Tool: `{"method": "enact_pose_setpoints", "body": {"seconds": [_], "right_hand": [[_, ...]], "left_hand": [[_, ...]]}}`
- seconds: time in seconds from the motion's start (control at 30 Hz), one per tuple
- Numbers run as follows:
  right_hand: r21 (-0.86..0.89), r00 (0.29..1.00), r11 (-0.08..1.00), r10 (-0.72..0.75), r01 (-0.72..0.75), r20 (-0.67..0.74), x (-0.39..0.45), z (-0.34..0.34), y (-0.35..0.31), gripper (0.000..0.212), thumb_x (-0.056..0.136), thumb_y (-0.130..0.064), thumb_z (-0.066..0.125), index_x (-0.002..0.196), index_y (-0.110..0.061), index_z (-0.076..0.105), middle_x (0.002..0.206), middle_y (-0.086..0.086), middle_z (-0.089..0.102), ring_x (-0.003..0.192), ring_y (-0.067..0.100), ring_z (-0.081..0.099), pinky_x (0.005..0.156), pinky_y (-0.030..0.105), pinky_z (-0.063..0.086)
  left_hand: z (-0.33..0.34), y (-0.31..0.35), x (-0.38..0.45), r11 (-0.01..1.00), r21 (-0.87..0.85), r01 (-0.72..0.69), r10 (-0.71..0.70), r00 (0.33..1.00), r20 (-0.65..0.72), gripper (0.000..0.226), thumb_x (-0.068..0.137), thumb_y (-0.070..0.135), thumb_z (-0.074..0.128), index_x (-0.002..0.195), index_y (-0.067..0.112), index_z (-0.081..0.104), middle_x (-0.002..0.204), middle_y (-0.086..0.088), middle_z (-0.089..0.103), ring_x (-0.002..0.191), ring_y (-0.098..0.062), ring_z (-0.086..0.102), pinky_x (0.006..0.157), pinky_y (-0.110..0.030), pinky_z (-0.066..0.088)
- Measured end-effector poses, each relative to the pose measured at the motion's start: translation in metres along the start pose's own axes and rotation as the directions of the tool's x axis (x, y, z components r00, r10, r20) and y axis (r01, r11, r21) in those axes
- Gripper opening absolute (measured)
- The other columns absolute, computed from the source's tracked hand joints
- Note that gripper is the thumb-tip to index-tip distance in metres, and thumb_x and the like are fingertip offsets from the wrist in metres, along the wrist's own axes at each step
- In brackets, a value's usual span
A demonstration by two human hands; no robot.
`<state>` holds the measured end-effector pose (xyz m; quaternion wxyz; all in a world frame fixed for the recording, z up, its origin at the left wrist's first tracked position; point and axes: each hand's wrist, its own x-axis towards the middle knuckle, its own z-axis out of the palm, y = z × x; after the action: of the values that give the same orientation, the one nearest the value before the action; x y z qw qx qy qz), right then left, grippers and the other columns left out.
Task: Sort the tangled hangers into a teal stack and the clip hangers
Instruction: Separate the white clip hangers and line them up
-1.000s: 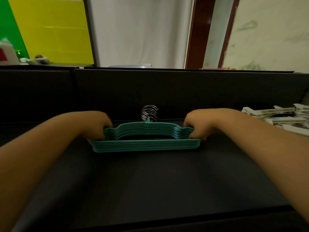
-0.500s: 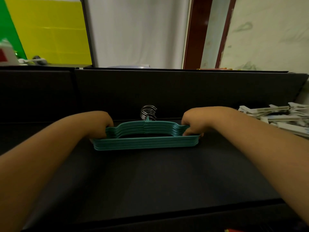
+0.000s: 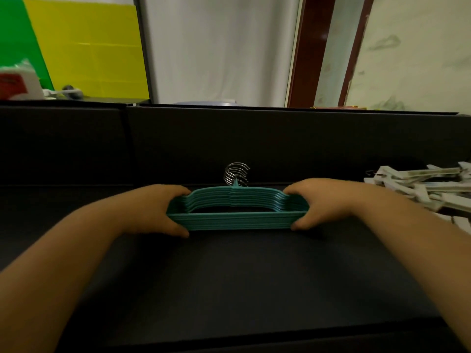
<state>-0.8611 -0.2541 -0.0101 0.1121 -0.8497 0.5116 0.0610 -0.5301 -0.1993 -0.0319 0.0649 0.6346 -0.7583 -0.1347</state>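
Observation:
A neat stack of several teal hangers (image 3: pixel 237 220) lies flat on the dark table (image 3: pixel 242 281), their metal hooks (image 3: pixel 235 173) bunched together and pointing away from me. My left hand (image 3: pixel 163 212) clasps the stack's left end, fingers over the top and thumb along the front. My right hand (image 3: pixel 316 202) clasps the right end the same way. A pile of white clip hangers (image 3: pixel 423 187) rests at the table's right edge, apart from the teal stack.
A dark upright panel (image 3: pixel 254 138) walls off the back of the table just behind the hooks. Beyond it are a white curtain, a yellow and green board, and a red-and-white object (image 3: pixel 17 84) at far left.
Both hands have shifted their hold, thumbs now down along the front bar of the teal stack, squeezing its ends. The stack stays in about the same spot.

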Motion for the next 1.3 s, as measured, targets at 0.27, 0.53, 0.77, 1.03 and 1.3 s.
{"method": "enact_pose_setpoints", "body": {"seconds": [0.27,0.53,0.77,1.03,1.3], "right_hand": [[0.041,0.992,0.995,-0.092,0.096,-0.082,0.01,0.002,0.003,0.057,0.068,-0.043,0.084,0.121,-0.038,0.062,0.109,-0.02,0.064,0.099,-0.001,0.061,0.089,0.031,0.055],[0.055,0.984,0.989,-0.13,0.137,-0.119,0.035,0.004,-0.023,0.06,0.065,-0.047,0.085,0.12,-0.039,0.062,0.107,-0.019,0.063,0.097,-0.001,0.061,0.088,0.032,0.055],[0.092,0.985,0.991,-0.084,0.099,-0.153,0.029,0.008,-0.026,0.065,0.066,-0.044,0.085,0.125,-0.041,0.057,0.11,-0.022,0.06,0.097,-0.002,0.059,0.088,0.029,0.053],[0.215,0.915,0.976,0.112,-0.028,-0.387,-0.031,0.018,-0.007,0.073,0.071,-0.057,0.079,0.134,-0.033,0.053,0.116,-0.017,0.059,0.103,0.002,0.058,0.09,0.027,0.052],[0.155,0.752,0.973,0.228,-0.168,-0.619,-0.126,0.044,0.061,0.06,0.079,-0.052,0.072,0.134,-0.034,0.054,0.126,-0.013,0.056,0.111,0.005,0.054,0.094,0.03,0.048]], "left_hand": [[-0.006,-0.013,0.005,0.999,0.036,-0.029,0.03,0.999,-0.033,0.061,0.064,0.046,0.084,0.117,0.04,0.056,0.106,0.02,0.06,0.095,0.003,0.058,0.09,-0.027,0.049],[-0.012,-0.044,-0.008,0.999,-0.039,0.034,-0.036,0.998,-0.058,0.057,0.064,0.04,0.087,0.11,0.045,0.054,0.104,0.021,0.061,0.093,0.004,0.057,0.089,-0.026,0.046],[-0.008,-0.042,-0.014,0.992,-0.082,0.093,-0.099,0.992,-0.077,0.067,0.063,0.04,0.087,0.119,0.044,0.051,0.111,0.02,0.057,0.094,0.003,0.054,0.083,-0.023,0.043],[-0.007,0.008,-0.023,0.972,0.146,0.184,-0.131,0.94,-0.315,0.098,0.066,0.082,0.049,0.144,0.024,0.041,0.143,-0.003,0.049,0.125,-0.023,0.05,0.1,-0.039,0.042],[0.021,0.129,-0.022,0.969,0.234,-0.077,0.17,0.898,-0.406,0.065,0.083,0.06,0.056,0.14,0.028,0.047,0.136,0.005,0.053,0.116,-0.016,0.054,0.094,-0.033,0.046]]}}
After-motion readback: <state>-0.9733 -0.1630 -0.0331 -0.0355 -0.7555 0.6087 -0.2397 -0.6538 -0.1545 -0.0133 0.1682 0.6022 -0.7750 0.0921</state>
